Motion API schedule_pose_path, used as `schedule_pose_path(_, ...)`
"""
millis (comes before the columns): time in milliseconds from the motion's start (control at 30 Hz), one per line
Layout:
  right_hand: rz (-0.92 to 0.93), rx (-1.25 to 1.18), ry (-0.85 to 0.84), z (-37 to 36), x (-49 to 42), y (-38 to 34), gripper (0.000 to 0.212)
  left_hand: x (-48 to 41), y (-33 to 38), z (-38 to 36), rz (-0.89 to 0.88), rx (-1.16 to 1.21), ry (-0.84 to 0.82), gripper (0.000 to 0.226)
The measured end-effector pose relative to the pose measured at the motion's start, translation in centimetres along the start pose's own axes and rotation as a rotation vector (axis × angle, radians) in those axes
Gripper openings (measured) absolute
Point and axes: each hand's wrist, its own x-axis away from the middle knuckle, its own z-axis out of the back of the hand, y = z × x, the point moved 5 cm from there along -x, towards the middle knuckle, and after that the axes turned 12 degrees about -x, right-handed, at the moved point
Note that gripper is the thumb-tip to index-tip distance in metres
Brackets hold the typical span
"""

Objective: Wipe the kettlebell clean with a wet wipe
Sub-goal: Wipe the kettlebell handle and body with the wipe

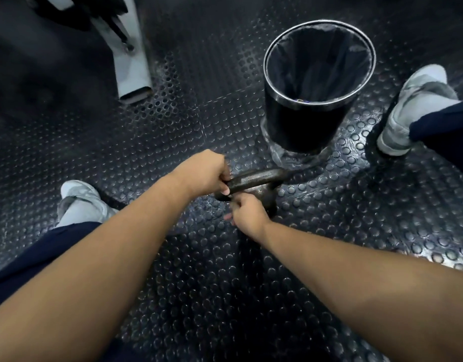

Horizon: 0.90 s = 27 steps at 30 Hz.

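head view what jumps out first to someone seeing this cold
Two bare forearms reach to the middle of the frame, where the left hand grips the handle of a dark kettlebell on the studded rubber floor. The right hand curls against the kettlebell's body, and no wipe shows clearly. Just beyond stands a black bin with a liner.

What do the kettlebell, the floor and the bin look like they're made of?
Kettlebell: probably cast iron, dull dark grey with a rough, worn sheen. Floor: likely rubber, black with raised round studs. Bin: black glossy wall, bright metal-looking rim, thin plastic liner.
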Motion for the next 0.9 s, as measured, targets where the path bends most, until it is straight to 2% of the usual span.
schedule_pose_path(100,0.048,0.271,-0.089,0.8,0.7,-0.5,0.037,0.2,0.1,0.1,0.0,-0.006,-0.003,0.022)
schedule_pose_path(133,0.049,0.273,-0.116,0.6,0.9,-0.6,0.041,0.2,0.1,0.2,0.002,-0.006,-0.009,0.021)
schedule_pose_path(200,-0.033,-0.001,-0.16,-0.3,1.6,-0.8,0.045,0.2,0.1,0.2,0.001,-0.006,-0.012,0.022)
schedule_pose_path(333,-0.241,-0.738,-0.185,-1.1,2.8,-1.5,0.024,0.2,0.1,0.2,0.02,-0.002,0.0,0.03)
schedule_pose_path(400,-0.243,-0.769,-0.209,-0.8,2.5,-1.2,0.024,0.3,0.0,0.0,0.031,-0.003,0.01,0.031)
schedule_pose_path(433,-0.219,-0.657,-0.21,-0.6,2.2,-1.1,0.027,0.4,0.0,0.0,0.033,0.002,0.01,0.029)
schedule_pose_path(467,-0.154,-0.41,-0.204,-0.1,1.9,-1.2,0.032,0.4,0.1,0.0,0.035,0.007,0.006,0.027)
schedule_pose_path(567,0.098,0.609,-0.237,0.9,1.1,-2.1,0.038,0.5,0.2,0.0,0.042,-0.001,-0.026,0.019)
schedule_pose_path(600,0.121,0.787,-0.246,1.1,1.0,-2.3,0.036,0.6,0.2,0.0,0.048,-0.005,-0.032,0.018)
schedule_pose_path(667,0.099,0.848,-0.245,1.1,0.9,-2.6,0.035,0.6,0.1,-0.1,0.06,-0.004,-0.029,0.019)
schedule_pose_path(733,0.047,0.651,-0.253,0.5,0.8,-2.6,0.039,0.6,0.2,-0.2,0.061,-0.003,-0.022,0.02)
schedule_pose_path(800,-0.048,0.221,-0.294,0.0,1.0,-2.0,0.043,0.6,0.2,-0.3,0.06,-0.009,-0.013,0.021)
schedule_pose_path(900,-0.194,-0.374,-0.313,0.2,2.0,-1.6,0.033,0.6,0.2,-0.4,0.063,-0.016,-0.006,0.022)
